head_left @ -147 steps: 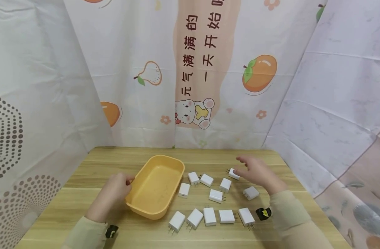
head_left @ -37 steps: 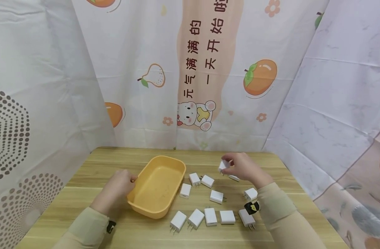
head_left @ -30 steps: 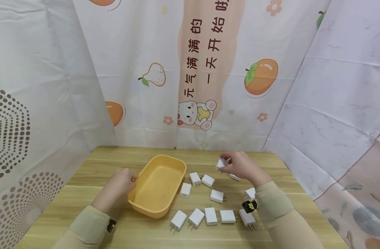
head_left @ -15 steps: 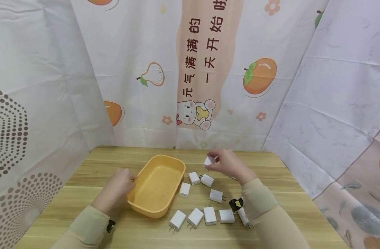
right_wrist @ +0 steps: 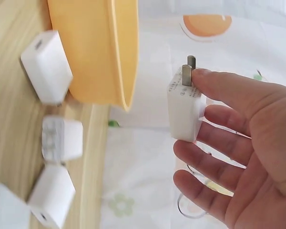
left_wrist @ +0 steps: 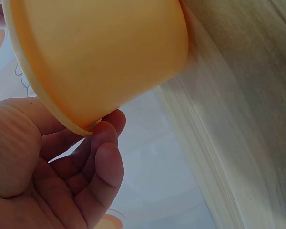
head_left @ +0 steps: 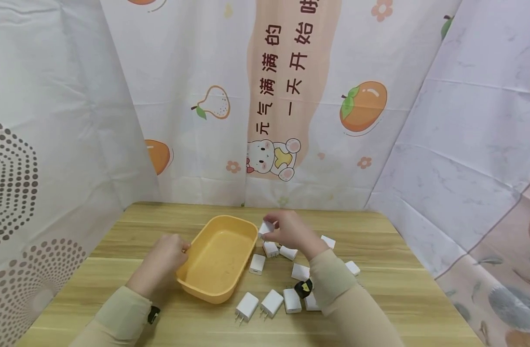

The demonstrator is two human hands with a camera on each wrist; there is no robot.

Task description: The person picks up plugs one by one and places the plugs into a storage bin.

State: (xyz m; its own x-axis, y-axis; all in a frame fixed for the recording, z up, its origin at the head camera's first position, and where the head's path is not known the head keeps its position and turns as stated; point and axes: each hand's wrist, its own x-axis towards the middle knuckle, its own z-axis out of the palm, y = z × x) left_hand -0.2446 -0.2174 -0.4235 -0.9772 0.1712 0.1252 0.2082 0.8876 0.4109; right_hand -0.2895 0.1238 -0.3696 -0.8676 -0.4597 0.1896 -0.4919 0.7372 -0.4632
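My right hand (head_left: pixel 291 233) pinches a white charger plug (head_left: pixel 265 229) between thumb and fingers, close by the right rim of a yellow plastic basin (head_left: pixel 221 255). In the right wrist view the held charger (right_wrist: pixel 185 107) shows two metal prongs and small print on one face. At the basin's left side, my left hand (head_left: pixel 165 255) grips the rim; the left wrist view has its fingers (left_wrist: pixel 108 164) curled at that edge. Just under the right hand, a charger (head_left: pixel 271 249) lies on the wooden table near another upright-looking charger (head_left: pixel 257 264).
Along the front of the table lie several white chargers, such as a charger (head_left: pixel 247 306) near the basin. Two more, a charger (head_left: pixel 327 242) and a charger (head_left: pixel 352 268), lie to the right of my forearm, which partly hides others. A printed curtain (head_left: pixel 195 159) hangs behind.
My right hand, empty and reaching among the chargers at first, has taken up one and carried it left toward the basin's rim. My left hand keeps its grip on the basin.
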